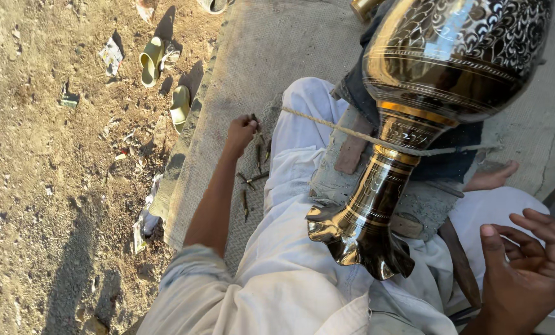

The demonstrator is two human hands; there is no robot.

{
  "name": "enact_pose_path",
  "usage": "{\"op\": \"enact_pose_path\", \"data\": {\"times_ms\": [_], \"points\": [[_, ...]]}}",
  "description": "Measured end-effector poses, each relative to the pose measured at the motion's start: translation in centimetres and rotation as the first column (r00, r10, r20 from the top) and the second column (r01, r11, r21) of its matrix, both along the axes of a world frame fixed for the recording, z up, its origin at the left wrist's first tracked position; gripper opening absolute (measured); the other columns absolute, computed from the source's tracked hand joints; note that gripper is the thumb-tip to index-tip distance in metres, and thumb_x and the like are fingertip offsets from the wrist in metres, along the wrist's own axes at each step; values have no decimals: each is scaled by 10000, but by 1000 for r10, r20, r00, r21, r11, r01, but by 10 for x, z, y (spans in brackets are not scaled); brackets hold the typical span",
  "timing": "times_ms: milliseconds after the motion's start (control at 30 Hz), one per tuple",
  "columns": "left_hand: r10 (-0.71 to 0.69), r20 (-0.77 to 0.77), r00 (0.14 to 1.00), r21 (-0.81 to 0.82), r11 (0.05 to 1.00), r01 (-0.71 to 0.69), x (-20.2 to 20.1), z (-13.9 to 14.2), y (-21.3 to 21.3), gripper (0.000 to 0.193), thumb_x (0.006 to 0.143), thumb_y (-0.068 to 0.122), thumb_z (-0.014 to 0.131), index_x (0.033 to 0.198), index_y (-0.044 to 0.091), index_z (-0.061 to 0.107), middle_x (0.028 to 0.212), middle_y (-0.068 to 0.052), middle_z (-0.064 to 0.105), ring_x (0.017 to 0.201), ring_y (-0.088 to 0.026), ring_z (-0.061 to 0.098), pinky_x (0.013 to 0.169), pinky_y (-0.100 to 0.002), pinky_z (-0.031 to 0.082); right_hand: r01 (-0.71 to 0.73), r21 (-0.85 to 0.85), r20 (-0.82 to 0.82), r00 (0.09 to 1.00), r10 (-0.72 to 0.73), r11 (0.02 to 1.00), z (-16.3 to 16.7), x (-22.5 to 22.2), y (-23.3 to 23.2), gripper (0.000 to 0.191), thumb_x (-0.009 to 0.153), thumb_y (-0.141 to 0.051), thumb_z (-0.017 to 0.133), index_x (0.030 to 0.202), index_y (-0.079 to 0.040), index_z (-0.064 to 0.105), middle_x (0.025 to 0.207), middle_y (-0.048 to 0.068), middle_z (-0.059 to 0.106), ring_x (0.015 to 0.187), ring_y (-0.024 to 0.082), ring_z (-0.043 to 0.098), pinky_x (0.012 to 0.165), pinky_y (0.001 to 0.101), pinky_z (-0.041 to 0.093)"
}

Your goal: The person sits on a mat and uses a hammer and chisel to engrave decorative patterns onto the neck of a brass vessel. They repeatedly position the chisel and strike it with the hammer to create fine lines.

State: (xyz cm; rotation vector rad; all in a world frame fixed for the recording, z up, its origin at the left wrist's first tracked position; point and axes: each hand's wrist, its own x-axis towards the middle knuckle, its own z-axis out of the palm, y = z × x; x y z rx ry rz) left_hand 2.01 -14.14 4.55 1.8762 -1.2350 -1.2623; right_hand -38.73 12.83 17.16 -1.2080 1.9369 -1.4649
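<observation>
A large engraved brass vase (435, 80) lies tilted across my lap, its flared mouth (358, 242) toward me, and a thin rope (346, 129) runs across its neck. It rests on a grey padded block (333, 177). My left hand (240, 132) reaches out to the mat on my left and closes on a thin metal tool among several small chisels (253, 180). My right hand (528, 273) hovers at the lower right, fingers spread, holding nothing, just right of the vase's mouth.
A woven mat (271, 56) covers the ground under me. Left of it is bare dirt with litter and two green sandals (166, 80). A bare foot (491, 177) shows beyond the vase. A dark wooden handle (457, 260) lies by my right leg.
</observation>
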Motion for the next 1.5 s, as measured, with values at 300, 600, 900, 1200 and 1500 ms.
{"op": "enact_pose_path", "data": {"times_ms": [300,600,900,1200,1500], "points": [[-112,-622,775,-49,993,104,-16,96,55,211,1074,173,505,1202,51,620,1096,-76,716,916,-174,749,777,-320,627,-221,-67,-76,973,216,973,32,32,-41,271,991,115,771,1205,56,615,1360,149,518,1133,192,703,986,280,629],[-644,-223,731,-521,713,469,-121,198,122,207,982,68,666,1181,25,706,1386,-162,612,1029,-274,688,904,-355,574,-496,-172,212,825,524,851,66,79,-75,441,853,1,807,1253,12,623,1360,131,531,1091,169,691,946,293,637],[-757,34,653,-658,475,585,-154,206,130,446,894,54,769,1324,132,678,1553,-262,491,1314,-367,674,1041,-390,559,-447,-261,416,748,518,855,49,66,-58,421,874,28,757,1278,33,637,1488,141,433,1117,171,698,981,287,602],[-589,-27,808,-692,594,410,-136,174,142,811,904,348,825,1533,-2,452,1696,-340,235,966,-153,791,802,-259,671,-314,-506,540,611,579,803,8,54,-56,209,979,40,684,1185,14,709,1636,214,366,1136,223,696,971,340,629],[-635,410,655,-846,4,534,-122,164,168,679,910,574,790,1326,58,642,1269,-153,695,971,-215,762,765,-289,623,-74,-609,722,360,590,790,-34,60,-68,151,1036,-22,570,1176,1,624,1399,229,509,1123,314,709,963,404,621]]}}
